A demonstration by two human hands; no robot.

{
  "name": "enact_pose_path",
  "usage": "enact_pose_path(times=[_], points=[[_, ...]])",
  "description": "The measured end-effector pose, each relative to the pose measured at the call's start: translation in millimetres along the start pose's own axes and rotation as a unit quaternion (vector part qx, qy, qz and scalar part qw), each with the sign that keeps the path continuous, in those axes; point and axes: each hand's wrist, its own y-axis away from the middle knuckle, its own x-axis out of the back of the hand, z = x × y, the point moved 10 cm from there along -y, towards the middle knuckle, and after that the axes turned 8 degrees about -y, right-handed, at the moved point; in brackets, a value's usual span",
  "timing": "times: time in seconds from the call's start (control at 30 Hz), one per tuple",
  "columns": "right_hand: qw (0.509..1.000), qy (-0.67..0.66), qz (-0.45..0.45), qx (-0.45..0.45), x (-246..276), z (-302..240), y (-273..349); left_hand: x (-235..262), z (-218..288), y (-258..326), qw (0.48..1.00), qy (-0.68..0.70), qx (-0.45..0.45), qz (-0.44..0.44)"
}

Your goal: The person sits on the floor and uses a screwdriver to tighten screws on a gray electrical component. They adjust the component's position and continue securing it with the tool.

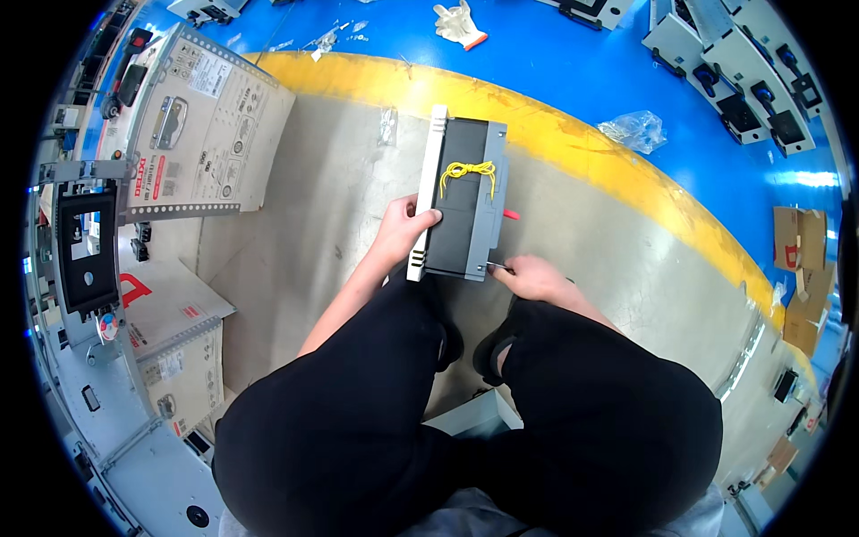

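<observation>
My left hand (pixel 404 231) grips a box-shaped electrical device (pixel 461 234) by its white side, thumb on top. The device has a black face, grey edges and a white slotted strip. A bundle of yellow cord (pixel 467 170), tied in a bow, lies across its face. Something red (pixel 511 215) sticks out from its right side. At the device's near right corner, my right hand (pixel 535 277) is closed on a thin metal tool with a dark end, perhaps a screwdriver. The tool's tip touches or nearly touches that corner; most of the tool is hidden by my fingers.
Printed cardboard boxes (pixel 210 125) stand at the left beside grey metal panels (pixel 112 403). Past the yellow floor line (pixel 564 125) lie a white glove (pixel 460 25) and clear plastic (pixel 635 132). Grey cabinets (pixel 734 72) stand far right. A light grey metal piece (pixel 479 413) sits between my legs.
</observation>
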Motion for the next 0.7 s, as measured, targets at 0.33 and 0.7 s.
enact_pose_path(times=[0.33, 0.7], points=[[1.000, 0.012, -0.022, 0.009, -1.4, 3.1, -22.4, 3.9, -7.0, -5.3, 0.999, 0.035, 0.014, -0.008], [0.999, 0.021, 0.024, -0.040, -0.1, 24.2, -35.1, -10.6, -20.1, -8.3, 0.996, -0.021, 0.047, -0.078]])
